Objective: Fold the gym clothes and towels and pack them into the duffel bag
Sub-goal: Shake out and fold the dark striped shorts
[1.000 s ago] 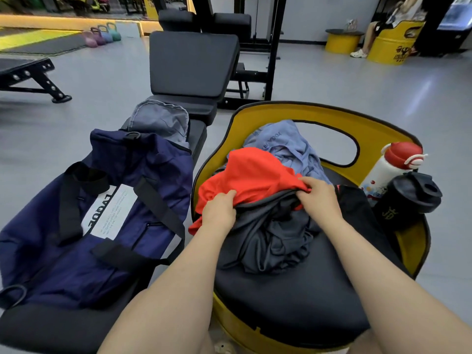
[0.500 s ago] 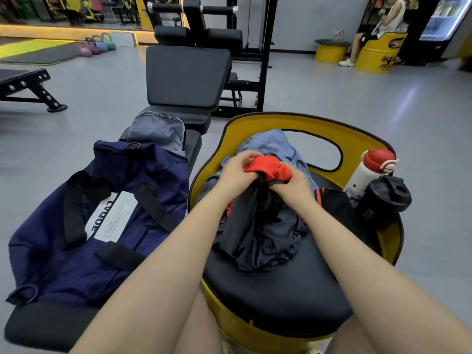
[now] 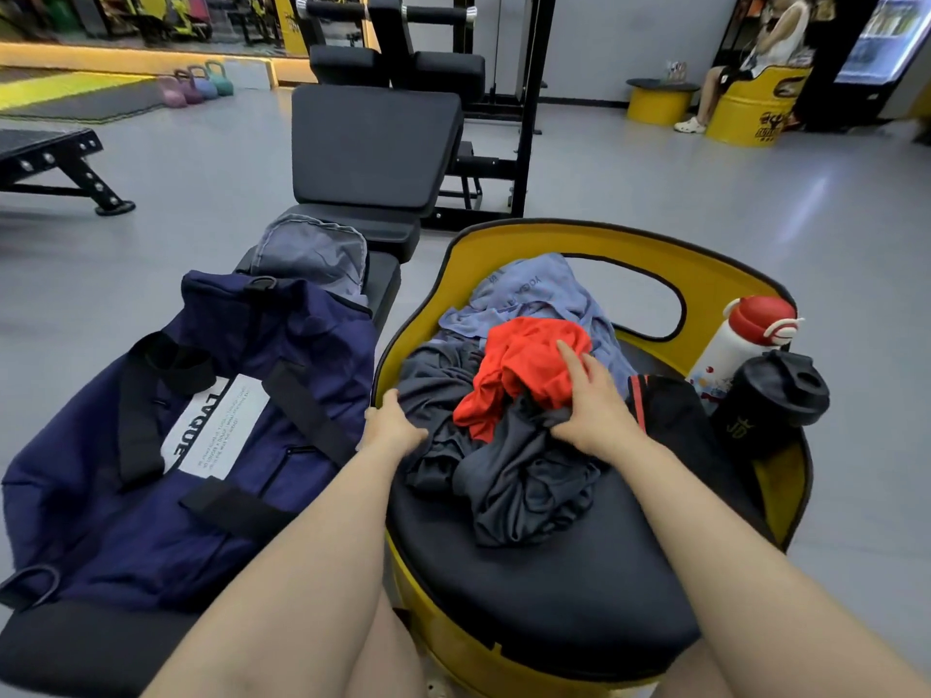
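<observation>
Resting flat on the red garment (image 3: pixel 529 375), the right hand (image 3: pixel 594 415) (left hand (image 3: pixel 393 428) gripping dark clothing (image 3: pixel 524 476)).

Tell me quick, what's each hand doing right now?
Left hand: grips the dark grey garment.
Right hand: open, fingers resting on the red garment.

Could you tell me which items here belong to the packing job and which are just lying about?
Job: red garment, dark grey garment, light blue towel, navy duffel bag.
Lying about: white bottle, black shaker, kettlebells.
</observation>
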Available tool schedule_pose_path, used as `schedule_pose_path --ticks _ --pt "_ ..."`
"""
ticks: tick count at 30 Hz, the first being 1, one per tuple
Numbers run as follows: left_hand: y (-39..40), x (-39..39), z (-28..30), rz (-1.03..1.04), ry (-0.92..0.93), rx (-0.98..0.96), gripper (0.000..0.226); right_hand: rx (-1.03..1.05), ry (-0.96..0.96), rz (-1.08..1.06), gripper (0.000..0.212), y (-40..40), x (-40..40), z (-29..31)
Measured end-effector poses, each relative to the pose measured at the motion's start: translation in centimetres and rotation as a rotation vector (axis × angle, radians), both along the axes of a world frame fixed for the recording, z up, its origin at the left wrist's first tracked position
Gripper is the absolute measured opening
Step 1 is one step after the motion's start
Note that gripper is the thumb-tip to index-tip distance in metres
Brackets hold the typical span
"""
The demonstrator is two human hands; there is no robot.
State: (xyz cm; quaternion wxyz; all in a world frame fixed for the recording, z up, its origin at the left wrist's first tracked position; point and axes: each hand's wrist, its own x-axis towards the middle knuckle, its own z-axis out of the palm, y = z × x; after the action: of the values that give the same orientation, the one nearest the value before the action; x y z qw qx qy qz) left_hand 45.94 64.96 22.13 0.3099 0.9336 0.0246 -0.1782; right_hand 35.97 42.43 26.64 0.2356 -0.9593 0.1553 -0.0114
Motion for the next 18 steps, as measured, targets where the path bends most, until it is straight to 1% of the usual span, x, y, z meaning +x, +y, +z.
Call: schedule_pose_path --ticks 2,3,5,8,10,12,14,15,18 --pt "-0.4 0.5 -0.7 0.059 0.005 -0.059 0.083 -0.072 0.107 0.090 0.120 0.6 0.4 -0.4" --pt "-0.6 0.7 -0.9 0.097 0.006 -0.114 0.078 -0.070 0.147 0.122 0.123 0.9 0.6 -0.5" --pt "-1.1 0.9 -0.9 0.169 -0.028 -0.213 0.061 -0.041 0.187 0.164 0.123 1.6 0.9 -0.6" --pt "-1.5 1.1 -0.6 0.216 -0.099 -0.317 0.032 0.000 0.186 0.168 0.111 2.1 1.1 -1.1" --pt "-1.7 0.9 0.3 0.254 -0.153 -0.377 0.024 0.004 0.173 0.156 0.100 2.2 1.1 -1.6" --pt "-2.1 0.7 1.1 0.279 -0.181 -0.486 0.017 -0.012 0.160 0.150 0.091 2.5 1.0 -2.0" --pt "-2.5 0.2 2.0 0.244 -0.145 -0.645 0.009 -0.028 0.148 0.143 0.087 2.7 0.8 -2.1" --pt "-2.7 -0.1 2.6 0.210 -0.125 -0.699 0.009 -0.025 0.142 0.135 0.085 2.8 0.8 -2.1" --pt "-2.8 -0.4 4.9 0.117 -0.135 -0.784 0.010 0.000 0.099 0.091 0.083 2.7 0.5 -1.3"
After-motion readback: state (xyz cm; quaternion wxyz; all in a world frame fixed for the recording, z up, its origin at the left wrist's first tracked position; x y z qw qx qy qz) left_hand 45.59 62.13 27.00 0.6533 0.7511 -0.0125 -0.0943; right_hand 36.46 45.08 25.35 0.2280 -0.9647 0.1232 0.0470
